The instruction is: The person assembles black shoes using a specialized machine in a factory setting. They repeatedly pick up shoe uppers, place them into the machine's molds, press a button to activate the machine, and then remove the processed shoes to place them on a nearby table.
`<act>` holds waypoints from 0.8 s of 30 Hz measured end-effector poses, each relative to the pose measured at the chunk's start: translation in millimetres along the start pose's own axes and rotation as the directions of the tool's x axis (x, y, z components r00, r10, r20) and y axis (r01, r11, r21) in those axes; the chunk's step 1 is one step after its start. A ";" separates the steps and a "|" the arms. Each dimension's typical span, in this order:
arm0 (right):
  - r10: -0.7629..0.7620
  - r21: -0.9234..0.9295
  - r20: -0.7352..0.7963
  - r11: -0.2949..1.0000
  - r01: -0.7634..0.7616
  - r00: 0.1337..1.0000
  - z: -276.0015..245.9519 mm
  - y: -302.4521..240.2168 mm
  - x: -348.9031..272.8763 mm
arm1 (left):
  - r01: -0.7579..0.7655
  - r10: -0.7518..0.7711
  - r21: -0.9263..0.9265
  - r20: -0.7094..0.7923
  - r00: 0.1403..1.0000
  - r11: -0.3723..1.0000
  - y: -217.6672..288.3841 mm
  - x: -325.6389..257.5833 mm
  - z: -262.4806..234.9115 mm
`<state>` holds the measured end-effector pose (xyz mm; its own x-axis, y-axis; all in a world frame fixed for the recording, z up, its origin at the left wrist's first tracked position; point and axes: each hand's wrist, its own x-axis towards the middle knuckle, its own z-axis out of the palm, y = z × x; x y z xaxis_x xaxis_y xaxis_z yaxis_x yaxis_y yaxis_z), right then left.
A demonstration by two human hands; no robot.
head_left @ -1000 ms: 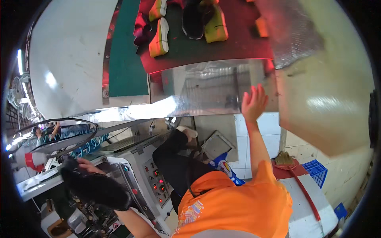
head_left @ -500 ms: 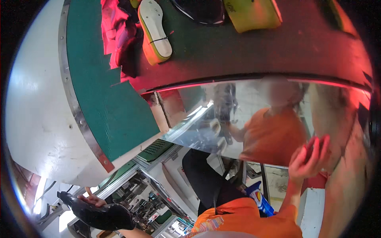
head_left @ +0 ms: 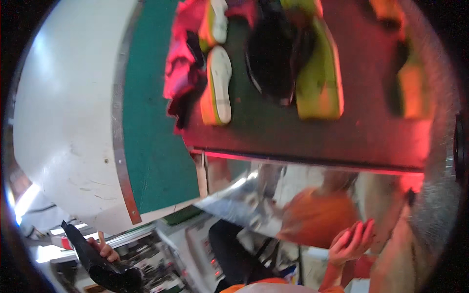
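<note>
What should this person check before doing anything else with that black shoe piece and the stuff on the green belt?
1. Left hand grips the black shoe upper: ok, fingers wrapped around it.
2. Right hand free: ok, open, raised before the shiny metal panel; contact cannot tell.
3. Green belt has bare room: ok, left part is bare.
4. Shoes on the belt, such as the white-soled shoe, lie clear of the edge: ok.
5. Sharp view: not ok, blurred with red glare.

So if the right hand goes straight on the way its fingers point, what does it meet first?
Probably the shiny metal panel just above the right hand; depth is unclear.
</note>
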<state>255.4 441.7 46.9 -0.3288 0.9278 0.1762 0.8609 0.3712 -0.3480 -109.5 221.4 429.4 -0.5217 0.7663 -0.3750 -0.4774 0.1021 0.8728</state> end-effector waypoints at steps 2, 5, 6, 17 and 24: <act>-0.005 0.011 -0.043 1.000 0.006 0.999 -2.4 -1.7 0.5 | -0.085 0.083 -0.022 -0.073 0.994 0.996 3.6 -22.1 -21.5; -0.009 0.026 -0.103 1.000 0.012 0.995 1.3 -3.7 -8.1 | -0.351 0.339 -0.135 -0.109 0.935 0.926 -24.5 -37.5 -58.7; -0.009 0.032 -0.111 0.999 0.012 0.994 3.4 -4.3 -9.9 | -0.400 0.383 -0.106 -0.152 0.911 0.910 -29.8 -41.8 -67.1; -0.029 0.082 -0.223 0.995 0.049 0.974 -9.7 -17.7 -7.3 | -0.634 0.570 -0.136 -0.326 0.754 0.761 -35.7 -39.8 -5.8; -0.073 0.064 -0.340 0.993 0.100 0.938 10.9 -14.8 -9.8 | -0.568 0.377 -0.366 -0.475 0.795 0.737 -69.4 -102.7 -27.2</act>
<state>241.7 427.5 40.3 -0.2389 0.8303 0.5034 0.7973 0.4637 -0.3865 -42.1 118.4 398.8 -0.9307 0.3462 -0.1180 -0.3143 -0.5920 0.7421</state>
